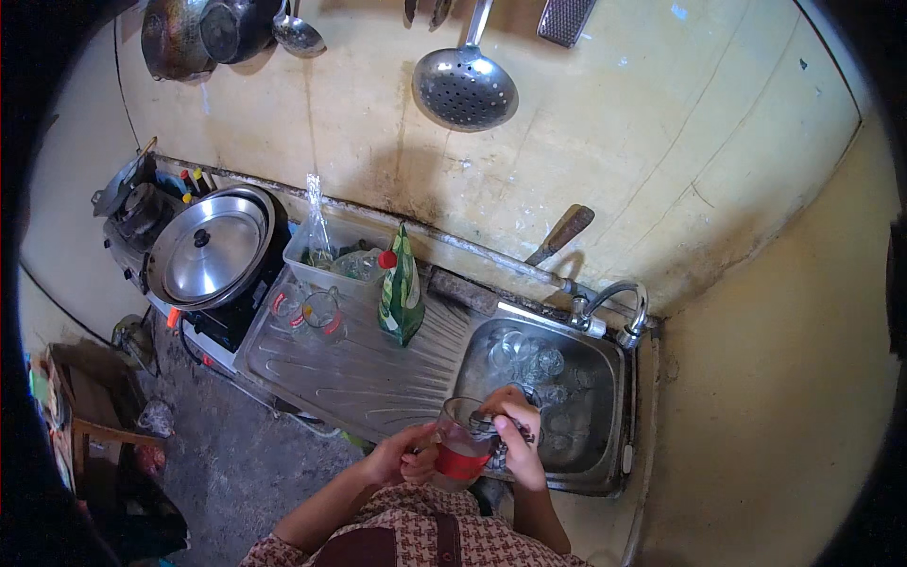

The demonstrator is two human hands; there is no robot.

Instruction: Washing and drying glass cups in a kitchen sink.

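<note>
A clear glass mug with a red band (462,459) is held upright in front of my body, near the sink's front left corner. My left hand (407,453) grips it on its left side, at the handle. In my right hand (519,436) is a bunched grey-and-white striped cloth or scrubber (485,423), pressed against the mug's rim and right side. Several clear glasses (528,358) lie in the stainless steel sink (595,453), just beyond my right hand. Part of the cloth is hidden by my fingers.
A curved tap (638,312) rises at the sink's back right. On the ribbed drainboard (340,383) stand two glass mugs (323,315), a green pouch with a red cap (402,301) and a plastic bin (333,280). A lidded pan (209,237) sits on the stove at left.
</note>
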